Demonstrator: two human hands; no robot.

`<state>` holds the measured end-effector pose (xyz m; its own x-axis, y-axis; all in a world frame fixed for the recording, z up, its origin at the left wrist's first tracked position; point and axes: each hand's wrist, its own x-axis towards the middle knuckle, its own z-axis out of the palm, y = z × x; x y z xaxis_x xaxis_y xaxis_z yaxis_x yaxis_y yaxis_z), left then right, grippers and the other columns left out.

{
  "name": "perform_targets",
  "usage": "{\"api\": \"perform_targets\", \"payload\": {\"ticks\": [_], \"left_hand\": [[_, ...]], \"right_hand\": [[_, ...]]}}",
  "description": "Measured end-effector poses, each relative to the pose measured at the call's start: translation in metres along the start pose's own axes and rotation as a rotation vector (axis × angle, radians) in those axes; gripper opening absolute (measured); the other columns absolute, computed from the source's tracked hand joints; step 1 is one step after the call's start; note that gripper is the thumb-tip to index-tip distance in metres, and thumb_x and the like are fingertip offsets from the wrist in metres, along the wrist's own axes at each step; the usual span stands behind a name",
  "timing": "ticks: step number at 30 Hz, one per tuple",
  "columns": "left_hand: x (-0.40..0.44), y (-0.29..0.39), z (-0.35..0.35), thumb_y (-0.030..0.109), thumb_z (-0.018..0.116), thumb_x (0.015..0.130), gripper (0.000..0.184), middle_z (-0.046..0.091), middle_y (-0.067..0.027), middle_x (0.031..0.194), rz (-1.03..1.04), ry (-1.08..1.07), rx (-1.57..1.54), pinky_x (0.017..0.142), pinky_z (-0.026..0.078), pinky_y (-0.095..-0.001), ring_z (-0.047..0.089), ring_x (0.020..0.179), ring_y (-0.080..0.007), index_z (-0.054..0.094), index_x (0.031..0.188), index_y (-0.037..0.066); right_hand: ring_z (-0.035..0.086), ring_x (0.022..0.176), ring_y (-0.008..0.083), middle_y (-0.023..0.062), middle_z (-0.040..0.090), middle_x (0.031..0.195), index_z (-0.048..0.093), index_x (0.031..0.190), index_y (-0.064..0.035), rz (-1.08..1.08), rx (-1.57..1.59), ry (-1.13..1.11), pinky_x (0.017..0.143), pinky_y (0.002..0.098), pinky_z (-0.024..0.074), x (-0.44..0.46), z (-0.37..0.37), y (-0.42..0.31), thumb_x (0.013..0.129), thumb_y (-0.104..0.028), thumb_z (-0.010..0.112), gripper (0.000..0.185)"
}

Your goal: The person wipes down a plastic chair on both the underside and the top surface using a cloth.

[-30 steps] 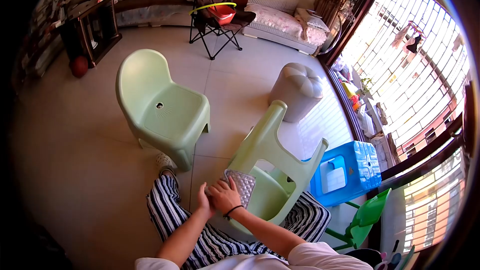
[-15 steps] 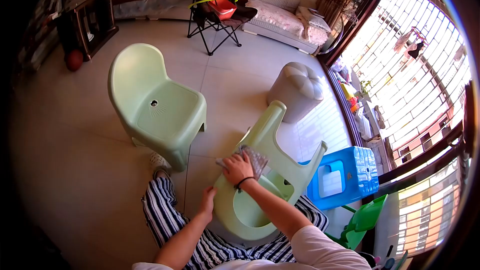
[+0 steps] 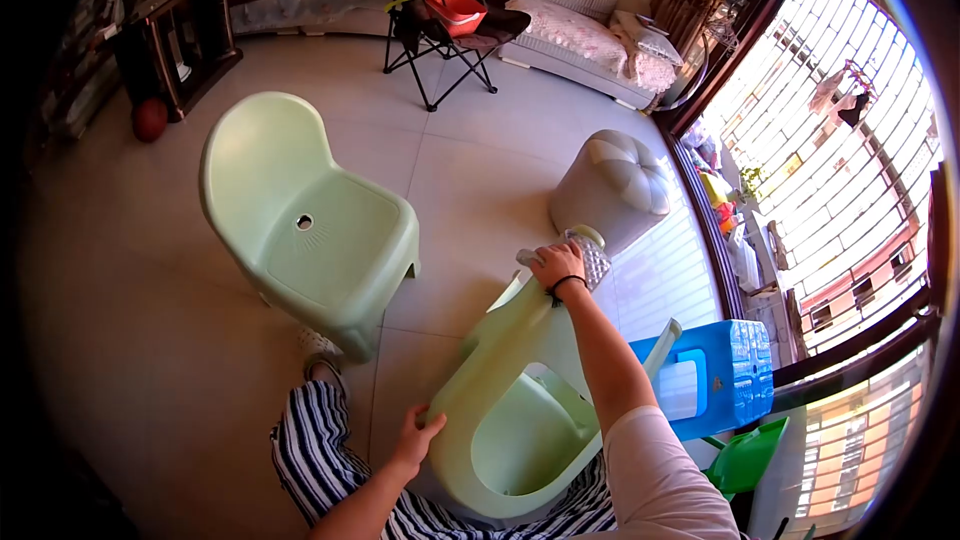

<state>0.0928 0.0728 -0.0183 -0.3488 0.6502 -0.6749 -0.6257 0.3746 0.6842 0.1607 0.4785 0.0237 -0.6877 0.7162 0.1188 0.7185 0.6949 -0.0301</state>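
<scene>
A light green plastic chair (image 3: 480,370) lies tipped over my lap, its legs pointing away from me. My right hand (image 3: 560,265) is closed on a grey quilted cloth (image 3: 594,262) and presses it round the far end of one chair leg. Against the near left edge of the same chair, my left hand (image 3: 415,437) grips the rim, thumb on top and fingers partly hidden. A second green chair (image 3: 335,240) stands upright on the floor to the left.
A grey round stool (image 3: 608,185) stands beyond the chair leg. At the right are a blue plastic stool (image 3: 735,370) and a green small chair (image 3: 748,455). A folding chair (image 3: 455,25) with a red basket is farther back, near the sofa (image 3: 570,25).
My right hand and the cloth have moved away from me along the chair to the leg's end. My left hand has parted from the cloth and taken hold of the chair's rim.
</scene>
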Motion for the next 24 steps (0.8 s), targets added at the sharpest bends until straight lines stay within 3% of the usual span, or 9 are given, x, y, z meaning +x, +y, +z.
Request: {"api": "perform_targets", "payload": {"ticks": [4,7,10,13,14,16,20,22,24], "left_hand": [[0.003,-0.007,-0.001,0.032,0.073,0.083,0.066,0.057,-0.0151,0.114,0.022,-0.022,-0.048,0.087,0.046,-0.0362,0.057,0.102,-0.0237,0.04,0.132,0.003],[0.009,-0.012,-0.005,0.029,0.073,0.083,0.063,0.056,-0.0147,0.116,-0.004,-0.004,-0.053,0.089,0.045,-0.0371,0.057,0.102,-0.0229,0.043,0.131,0.002],[0.018,-0.015,-0.011,0.037,0.065,0.088,0.057,0.06,-0.0128,0.11,0.033,-0.025,-0.045,0.087,0.044,-0.0365,0.057,0.102,-0.0221,0.046,0.131,0.005],[0.02,-0.012,-0.017,0.054,0.04,0.094,0.051,0.067,-0.0091,0.091,-0.122,0.042,-0.258,0.074,0.046,-0.034,0.06,0.075,-0.0199,0.056,0.121,0.014],[0.022,-0.015,-0.018,0.054,0.04,0.094,0.051,0.067,-0.0091,0.091,-0.121,0.041,-0.256,0.074,0.046,-0.034,0.06,0.075,-0.0199,0.056,0.121,0.014],[0.022,-0.017,-0.019,0.061,0.041,0.09,0.059,0.066,-0.0096,0.093,-0.162,0.148,-0.374,0.072,0.045,-0.0366,0.06,0.08,-0.0214,0.049,0.127,0.016],[0.038,-0.031,-0.031,0.06,0.034,0.093,0.058,0.064,-0.0125,0.105,-0.198,0.128,-0.375,0.074,0.049,-0.0408,0.062,0.083,-0.0244,0.049,0.124,0.013],[0.052,-0.04,-0.032,0.064,0.031,0.091,0.065,0.06,-0.0178,0.113,-0.111,0.037,-0.547,0.083,0.048,-0.0435,0.061,0.097,-0.0286,0.048,0.123,0.011],[0.048,-0.041,-0.028,0.065,0.03,0.09,0.067,0.059,-0.0185,0.116,-0.098,0.035,-0.503,0.09,0.046,-0.0454,0.058,0.105,-0.031,0.048,0.122,0.009]], "right_hand": [[0.053,0.116,0.0225,0.0055,0.066,0.11,0.069,0.103,-0.0157,0.043,-0.024,-0.017,0.112,0.0462,0.0216,-0.002,0.002,-0.001,0.084,-0.04,0.054,0.035],[0.054,0.113,0.0211,0.0051,0.068,0.104,0.069,0.096,-0.0145,-0.007,0.011,0.043,0.112,0.0467,0.0216,-0.033,0.005,-0.033,0.082,-0.036,0.055,0.03],[0.054,0.112,0.023,0.005,0.067,0.103,0.068,0.096,-0.0135,-0.109,-0.021,-0.073,0.111,0.0475,0.0219,-0.075,-0.008,-0.084,0.082,-0.035,0.054,0.029],[0.053,0.114,0.0238,0.0057,0.066,0.106,0.066,0.101,-0.0137,-0.233,0.119,-0.101,0.111,0.049,0.0228,-0.127,-0.001,-0.126,0.082,-0.035,0.054,0.031],[0.052,0.115,0.0236,0.0059,0.065,0.108,0.066,0.104,-0.014,-0.259,0.17,-0.117,0.111,0.0495,0.0232,-0.145,-0.001,-0.139,0.082,-0.035,0.055,0.033],[0.051,0.117,0.0229,0.0046,0.064,0.113,0.064,0.111,-0.0153,-0.322,0.217,-0.078,0.111,0.05,0.0232,-0.182,-0.004,-0.165,0.081,-0.034,0.057,0.036],[0.048,0.123,0.0211,0.0027,0.06,0.121,0.06,0.118,-0.0148,-0.408,0.314,-0.008,0.112,0.0519,0.0208,-0.254,-0.007,-0.206,0.079,-0.029,0.062,0.041],[0.049,0.123,0.0199,0.0024,0.06,0.121,0.06,0.116,-0.0139,-0.457,0.276,0.009,0.112,0.0522,0.022,-0.282,-0.012,-0.225,0.077,-0.026,0.063,0.041],[0.049,0.122,0.0189,0.0021,0.059,0.122,0.06,0.114,-0.0135,-0.443,0.269,0.046,0.111,0.0521,0.024,-0.3,-0.014,-0.239,0.076,-0.024,0.063,0.039]]}}
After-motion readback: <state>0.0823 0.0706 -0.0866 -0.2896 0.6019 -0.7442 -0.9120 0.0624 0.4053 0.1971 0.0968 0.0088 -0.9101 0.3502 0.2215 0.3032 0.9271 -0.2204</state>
